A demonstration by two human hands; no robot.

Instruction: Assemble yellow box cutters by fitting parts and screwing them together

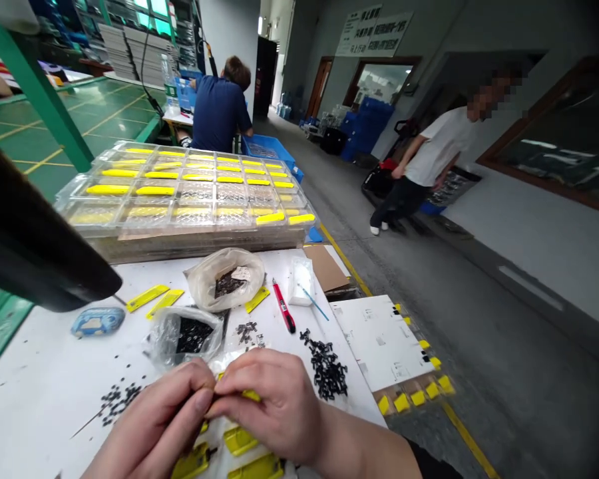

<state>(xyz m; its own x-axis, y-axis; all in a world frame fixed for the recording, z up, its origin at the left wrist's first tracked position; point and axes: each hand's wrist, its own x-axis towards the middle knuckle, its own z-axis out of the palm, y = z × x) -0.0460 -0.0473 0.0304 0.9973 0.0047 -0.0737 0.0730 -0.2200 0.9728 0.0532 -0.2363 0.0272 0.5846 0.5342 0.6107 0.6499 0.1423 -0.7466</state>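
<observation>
My left hand (164, 416) and my right hand (274, 399) meet at the front of the white table (44, 372), thumbs and fingertips pinched together. Whatever lies between the fingertips is too small and hidden to name. Below them lie several yellow plastic pieces (239, 440), partly covered by my hands. A pile of small black parts (329, 369) sits right of my right hand. Tiny black rings (114, 402) are scattered left of my left hand. Just beyond my hands stand a clear bag of black parts (194, 332) and a few small metal-looking parts (247, 330).
Behind is a stack of clear compartment trays (190, 189) with yellow pieces. A red utility knife (283, 307), an open bag of dark parts (227, 279) and a blue-white case (98, 322) lie on the table. A dark cylinder (34, 233) juts in from the left. Two people are beyond.
</observation>
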